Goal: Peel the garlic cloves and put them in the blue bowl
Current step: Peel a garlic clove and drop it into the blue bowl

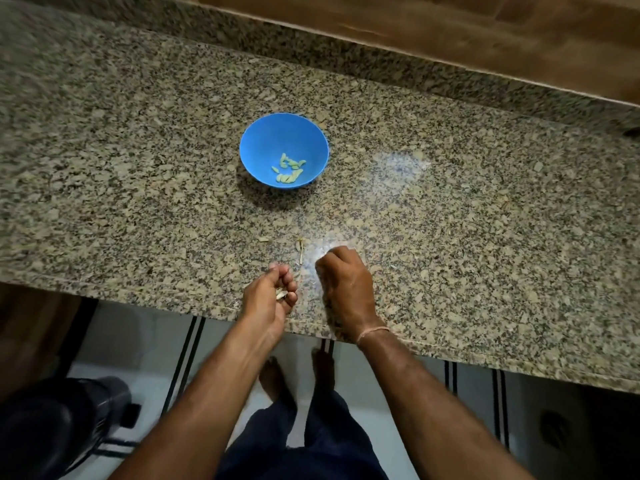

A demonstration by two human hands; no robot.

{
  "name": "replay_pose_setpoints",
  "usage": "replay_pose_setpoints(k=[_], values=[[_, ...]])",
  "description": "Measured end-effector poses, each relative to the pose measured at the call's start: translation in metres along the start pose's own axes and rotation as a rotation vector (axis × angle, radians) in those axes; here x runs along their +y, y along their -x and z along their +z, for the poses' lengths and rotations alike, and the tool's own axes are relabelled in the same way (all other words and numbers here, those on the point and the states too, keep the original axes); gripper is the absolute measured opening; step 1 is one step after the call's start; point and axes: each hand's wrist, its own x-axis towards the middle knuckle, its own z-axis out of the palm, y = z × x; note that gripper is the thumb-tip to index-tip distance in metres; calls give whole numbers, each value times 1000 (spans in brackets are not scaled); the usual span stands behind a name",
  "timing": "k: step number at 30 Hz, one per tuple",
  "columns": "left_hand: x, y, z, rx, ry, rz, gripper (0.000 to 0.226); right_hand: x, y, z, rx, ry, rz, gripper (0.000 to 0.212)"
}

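A blue bowl (pixel 277 133) stands on the granite counter (pixel 138 168) and holds several peeled garlic cloves (pixel 289 169). My left hand (pixel 268 296) is at the counter's front edge, its curled fingers holding pale garlic skins (pixel 281 294). My right hand (pixel 346 289) rests on the counter just to the right, knuckles up and fingers curled under; whether it holds anything is hidden. A dry garlic stem piece (pixel 300 249) and a small skin scrap (pixel 263 239) lie on the counter just beyond my hands.
A wooden wall panel (pixel 450 32) runs behind the counter's raised granite back edge. Below the counter are a tiled floor with dark stripes, my bare feet (pixel 298 372) and a dark bin (pixel 59 424) at the lower left.
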Motion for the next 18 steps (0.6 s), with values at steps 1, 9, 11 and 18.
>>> replay_pose_setpoints(k=[1, 9, 11, 18], values=[[-1, 2, -1, 6, 1, 9, 26, 3, 2, -1, 5, 64, -31, 8], [-11, 10, 11, 45, 46, 18, 27, 15, 9, -13, -97, 290, -111, 23], [-13, 13, 12, 40, 84, 22, 29, 8, 12, -18, -196, 181, -37, 14], [-14, 23, -16, 122, 237, 95, 34, -42, 4, -22, -434, -708, 495, 20]])
